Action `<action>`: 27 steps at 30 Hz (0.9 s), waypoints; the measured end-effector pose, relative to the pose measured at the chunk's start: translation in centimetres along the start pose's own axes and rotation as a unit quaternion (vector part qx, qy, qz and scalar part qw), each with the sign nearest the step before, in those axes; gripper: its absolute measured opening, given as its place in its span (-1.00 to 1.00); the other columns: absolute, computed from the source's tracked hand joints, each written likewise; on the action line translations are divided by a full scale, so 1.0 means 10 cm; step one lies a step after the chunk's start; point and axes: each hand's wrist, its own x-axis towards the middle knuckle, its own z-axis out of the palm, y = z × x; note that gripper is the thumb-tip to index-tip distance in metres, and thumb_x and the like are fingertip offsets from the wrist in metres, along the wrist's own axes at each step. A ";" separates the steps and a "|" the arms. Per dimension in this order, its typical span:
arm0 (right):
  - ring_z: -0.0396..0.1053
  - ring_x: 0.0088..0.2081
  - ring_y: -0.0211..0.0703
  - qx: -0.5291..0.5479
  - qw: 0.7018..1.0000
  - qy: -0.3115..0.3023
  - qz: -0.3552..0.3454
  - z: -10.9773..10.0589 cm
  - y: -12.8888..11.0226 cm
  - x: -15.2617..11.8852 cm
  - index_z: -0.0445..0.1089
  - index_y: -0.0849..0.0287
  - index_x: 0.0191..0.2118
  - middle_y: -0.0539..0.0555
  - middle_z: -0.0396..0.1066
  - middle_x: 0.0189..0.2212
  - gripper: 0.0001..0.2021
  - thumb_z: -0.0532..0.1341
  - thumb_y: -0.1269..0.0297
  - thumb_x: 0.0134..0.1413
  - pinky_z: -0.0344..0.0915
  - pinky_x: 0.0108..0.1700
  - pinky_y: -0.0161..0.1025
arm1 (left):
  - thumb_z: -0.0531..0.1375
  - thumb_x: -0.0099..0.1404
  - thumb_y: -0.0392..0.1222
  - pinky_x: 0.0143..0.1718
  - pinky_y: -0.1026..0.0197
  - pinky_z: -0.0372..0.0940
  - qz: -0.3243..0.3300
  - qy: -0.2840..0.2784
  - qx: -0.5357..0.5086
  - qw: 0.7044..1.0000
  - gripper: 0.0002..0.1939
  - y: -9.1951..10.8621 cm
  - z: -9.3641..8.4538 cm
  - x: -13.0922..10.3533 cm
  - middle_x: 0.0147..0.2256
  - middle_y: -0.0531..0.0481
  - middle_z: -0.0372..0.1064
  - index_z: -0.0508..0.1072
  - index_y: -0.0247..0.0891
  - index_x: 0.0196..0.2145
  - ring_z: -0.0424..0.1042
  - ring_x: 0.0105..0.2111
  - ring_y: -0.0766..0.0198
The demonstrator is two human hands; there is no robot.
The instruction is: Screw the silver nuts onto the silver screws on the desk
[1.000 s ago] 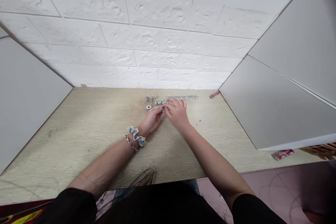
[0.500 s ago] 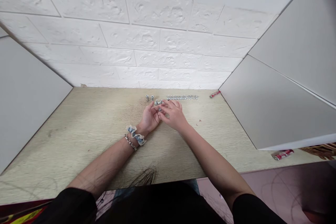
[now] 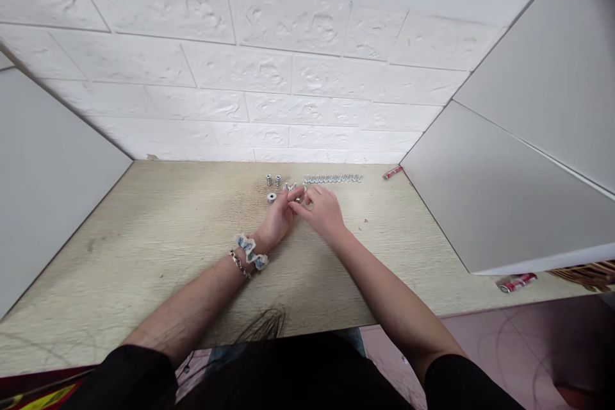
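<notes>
My left hand [image 3: 281, 216] is curled near the back middle of the table, with a scrunchie and a chain bracelet on its wrist. My right hand [image 3: 327, 211] meets it fingertip to fingertip. Between their fingers shows a small silver metal piece [image 3: 297, 200], mostly covered, so its exact kind is unclear. Just left of my left fingers lies a round metal part [image 3: 271, 197] with a dark centre hole. Two short screws [image 3: 273, 180] stand behind it. More metal hardware [image 3: 289, 188] sits right behind my fingertips, partly hidden.
A row of several screws [image 3: 334, 179] runs along the back near the white brick-pattern wall [image 3: 269, 102]. One red battery [image 3: 393, 172] lies in the back right corner, another red battery [image 3: 517, 282] at the front right. Grey panels [image 3: 519, 192] bound the table on both sides.
My left hand has turned from palm-up to more closed and shifted slightly right. The round metal part beside it has come into view. My right hand has moved slightly right, still at the left fingers.
</notes>
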 end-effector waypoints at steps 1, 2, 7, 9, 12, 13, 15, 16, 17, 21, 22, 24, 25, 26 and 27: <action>0.28 -0.42 -0.19 0.020 0.999 -0.032 0.018 0.00 0.00 0.00 0.30 0.15 -0.53 0.03 0.33 -0.53 -0.60 0.05 -0.08 0.07 0.17 -0.33 -0.25 | 0.10 0.21 0.00 -0.01 0.27 0.19 0.027 -0.001 0.018 0.999 -0.63 -0.03 -0.01 0.00 -0.01 -0.11 0.35 0.49 -0.31 -0.18 0.25 0.05 0.19; 0.26 -0.47 -0.22 0.047 0.996 -0.064 0.032 0.00 0.01 0.00 0.29 0.15 -0.54 0.02 0.32 -0.56 -0.57 0.00 -0.10 0.09 0.14 -0.39 -0.28 | 0.12 0.20 -0.05 0.03 0.26 0.16 0.052 -0.007 0.036 0.998 -0.68 -0.05 -0.02 0.00 0.06 -0.07 0.28 0.49 -0.26 -0.17 0.19 0.10 0.19; 0.26 -0.51 -0.27 0.283 0.944 -0.141 0.089 0.13 0.04 0.01 0.29 0.18 -0.57 0.02 0.32 -0.60 -0.43 -0.15 -0.17 0.12 0.11 -0.43 -0.31 | 0.12 0.21 -0.16 0.12 0.21 0.06 0.101 0.009 0.092 0.991 -0.67 -0.10 -0.05 -0.02 0.18 -0.04 0.11 0.43 -0.17 -0.06 0.04 0.20 0.18; 0.18 -0.61 -0.31 0.382 0.897 -0.155 0.158 0.21 0.03 0.02 0.25 0.18 -0.62 -0.01 0.23 -0.69 -0.39 -0.20 -0.20 0.10 0.08 -0.51 -0.32 | 0.12 0.21 -0.17 0.12 0.20 0.07 0.111 0.019 0.112 0.987 -0.65 -0.09 -0.05 -0.03 0.19 -0.04 0.09 0.42 -0.16 -0.04 0.00 0.21 0.15; 0.02 -0.74 -0.36 0.484 0.815 -0.198 0.252 0.27 0.00 0.05 0.21 0.18 -0.65 -0.07 0.09 -0.80 -0.38 -0.21 -0.20 0.10 -0.08 -0.65 -0.33 | 0.14 0.19 -0.10 0.13 0.17 0.07 0.133 -0.005 0.182 0.974 -0.57 -0.07 -0.05 -0.05 0.23 -0.01 -0.01 0.36 -0.12 0.04 -0.04 0.23 0.11; -0.01 -0.75 -0.36 0.508 0.787 -0.211 0.278 0.27 0.00 0.05 0.21 0.18 -0.65 -0.08 0.07 -0.81 -0.39 -0.20 -0.20 0.10 -0.12 -0.68 -0.33 | 0.13 0.19 -0.05 0.14 0.15 0.07 0.143 -0.021 0.221 0.965 -0.53 -0.07 -0.06 -0.06 0.24 -0.01 -0.05 0.32 -0.11 0.07 -0.04 0.23 0.09; -0.02 -0.76 -0.38 0.553 0.734 -0.228 0.323 0.24 -0.02 0.06 0.23 0.19 -0.61 -0.09 0.08 -0.81 -0.43 -0.13 -0.18 0.09 -0.17 -0.69 -0.35 | 0.08 0.20 0.06 0.17 0.08 0.03 0.171 -0.051 0.313 0.933 -0.44 -0.06 -0.06 -0.07 0.27 -0.03 -0.14 0.23 -0.13 0.14 -0.07 0.23 0.05; -0.01 -0.76 -0.38 0.572 0.710 -0.231 0.340 0.22 -0.02 0.06 0.25 0.19 -0.58 -0.09 0.10 -0.80 -0.46 -0.09 -0.17 0.09 -0.17 -0.69 -0.36 | 0.04 0.21 0.12 0.18 0.04 0.00 0.191 -0.065 0.360 0.911 -0.39 -0.06 -0.07 -0.07 0.28 -0.05 -0.19 0.17 -0.14 0.17 -0.10 0.24 0.04; 0.01 -0.75 -0.39 0.589 0.688 -0.234 0.354 0.20 -0.02 0.06 0.27 0.19 -0.55 -0.09 0.13 -0.79 -0.50 -0.05 -0.15 0.08 -0.17 -0.69 -0.36 | -0.01 0.22 0.17 0.20 0.01 -0.04 0.212 -0.077 0.403 0.887 -0.35 -0.06 -0.07 -0.08 0.29 -0.06 -0.22 0.12 -0.14 0.19 -0.12 0.25 0.03; 0.11 -0.70 -0.39 0.646 0.618 -0.253 0.371 0.14 -0.02 0.05 0.33 0.18 -0.41 -0.08 0.26 -0.69 -0.61 0.01 -0.05 0.10 -0.10 -0.67 -0.38 | -0.14 0.23 0.25 0.24 -0.03 -0.20 0.282 -0.105 0.509 0.807 -0.26 -0.03 -0.07 -0.09 0.28 -0.14 -0.23 0.00 -0.21 0.25 -0.22 0.27 0.02; 0.13 -0.69 -0.38 0.658 0.603 -0.259 0.371 0.14 -0.01 0.05 0.34 0.18 -0.38 -0.07 0.28 -0.67 -0.64 0.01 -0.02 0.12 -0.07 -0.66 -0.39 | -0.16 0.24 0.25 0.24 -0.03 -0.22 0.292 -0.107 0.520 0.795 -0.26 -0.02 -0.07 -0.09 0.28 -0.16 -0.22 -0.02 -0.24 0.25 -0.23 0.27 0.03; 0.16 -0.68 -0.38 0.677 0.581 -0.259 0.370 0.15 -0.01 0.05 0.33 0.17 -0.36 -0.07 0.30 -0.65 -0.68 0.01 0.04 0.14 -0.03 -0.65 -0.39 | -0.17 0.26 0.23 0.25 -0.01 -0.24 0.302 -0.109 0.532 0.783 -0.26 -0.02 -0.07 -0.08 0.28 -0.18 -0.21 -0.03 -0.27 0.25 -0.23 0.27 0.04; 0.16 -0.68 -0.38 0.682 0.577 -0.253 0.372 0.16 -0.01 0.05 0.32 0.16 -0.36 -0.08 0.30 -0.65 -0.70 0.01 0.06 0.15 -0.01 -0.64 -0.39 | -0.19 0.27 0.22 0.25 0.00 -0.23 0.304 -0.107 0.533 0.782 -0.27 -0.02 -0.07 -0.08 0.28 -0.18 -0.21 -0.03 -0.28 0.25 -0.23 0.27 0.05; 0.15 -0.69 -0.38 0.686 0.576 -0.243 0.374 0.16 -0.01 0.05 0.32 0.15 -0.36 -0.09 0.30 -0.66 -0.73 0.01 0.09 0.16 -0.01 -0.65 -0.39 | -0.20 0.27 0.21 0.25 0.01 -0.22 0.306 -0.103 0.533 0.782 -0.27 -0.02 -0.08 -0.07 0.28 -0.18 -0.21 -0.03 -0.29 0.25 -0.23 0.27 0.06; 0.14 -0.70 -0.39 0.687 0.578 -0.232 0.375 0.17 -0.01 0.05 0.31 0.15 -0.36 -0.10 0.29 -0.66 -0.75 0.02 0.11 0.15 -0.02 -0.65 -0.39 | -0.21 0.28 0.21 0.25 0.02 -0.21 0.307 -0.099 0.531 0.783 -0.28 -0.02 -0.09 -0.07 0.27 -0.19 -0.20 -0.02 -0.30 0.25 -0.22 0.27 0.06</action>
